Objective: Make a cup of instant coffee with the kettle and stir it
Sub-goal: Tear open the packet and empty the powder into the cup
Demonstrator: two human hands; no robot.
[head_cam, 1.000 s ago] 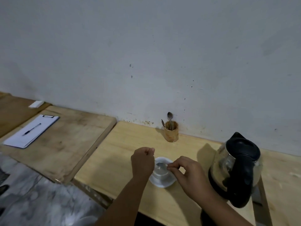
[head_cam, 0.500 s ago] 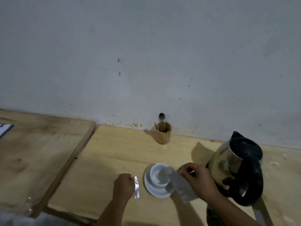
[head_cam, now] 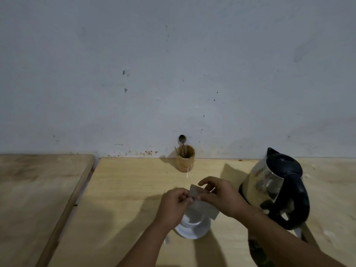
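Note:
A white cup stands on a white saucer on the light wooden table. Above the cup, my left hand and my right hand both pinch a pale coffee sachet, its top near my fingertips and its lower end hanging to the right of the cup. A steel kettle with a black lid and handle stands just right of my right hand. A torn silver strip lies on the table by my left forearm.
A small wooden holder with a spoon stands against the wall behind the cup. A darker wooden board adjoins the table on the left.
My left hand let go of the torn strip and rose to join the right hand on the sachet, which now sits over the cup. The camera turned right.

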